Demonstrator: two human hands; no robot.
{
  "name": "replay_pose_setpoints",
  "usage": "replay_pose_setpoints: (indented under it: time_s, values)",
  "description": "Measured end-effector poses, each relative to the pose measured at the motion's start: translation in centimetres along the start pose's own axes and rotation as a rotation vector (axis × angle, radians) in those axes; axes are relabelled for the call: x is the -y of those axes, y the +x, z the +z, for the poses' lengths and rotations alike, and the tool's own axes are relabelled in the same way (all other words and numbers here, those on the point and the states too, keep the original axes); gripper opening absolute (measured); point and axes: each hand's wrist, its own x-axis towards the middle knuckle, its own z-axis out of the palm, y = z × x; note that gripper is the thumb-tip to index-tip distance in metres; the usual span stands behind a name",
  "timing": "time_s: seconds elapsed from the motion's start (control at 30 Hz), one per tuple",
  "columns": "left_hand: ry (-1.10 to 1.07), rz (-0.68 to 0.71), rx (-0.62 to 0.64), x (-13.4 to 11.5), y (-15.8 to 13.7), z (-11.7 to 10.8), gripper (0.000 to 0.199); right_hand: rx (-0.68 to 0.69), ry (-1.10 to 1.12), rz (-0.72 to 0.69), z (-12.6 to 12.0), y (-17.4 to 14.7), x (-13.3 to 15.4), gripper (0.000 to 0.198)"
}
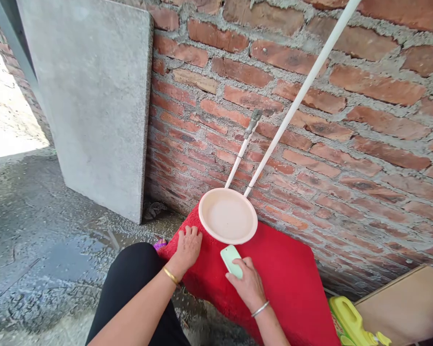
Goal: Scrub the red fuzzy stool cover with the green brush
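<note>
My right hand (248, 283) grips a pale green flat block (231, 257) with rounded corners; its exact kind I cannot tell. The block is just over the red cloth (288, 274), near the front rim of a shallow, pale pink basin (228, 216). I cannot tell whether the block touches the cloth. My left hand (189, 245) rests palm down on the cloth's left part, left of the basin, its fingers apart and slightly bent, with nothing in them. The basin sits on the cloth at the back, by the wall.
A brick wall (288, 158) rises behind, with a tall white pipe (299, 98) and a shorter capped pipe (237, 163) against it. A grey slab (97, 105) leans at left over wet ground (68, 259). At lower right are a yellow jug (346, 315) and a cardboard piece (404, 302).
</note>
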Motion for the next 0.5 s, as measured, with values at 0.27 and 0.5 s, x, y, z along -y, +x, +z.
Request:
replay_pose_setpoints:
  time_s: [0.27,0.5]
  values:
    - [-0.173,0.402,0.028,-4.3,-0.8,1.5,0.021,-0.111,-0.102,0.618,-6.2,-5.3,-15.3,0.051]
    - [-0.251,0.463,-0.048,-4.9,-1.0,3.5,0.040,-0.291,-0.063,0.648,-6.8,-7.7,-18.1,0.063]
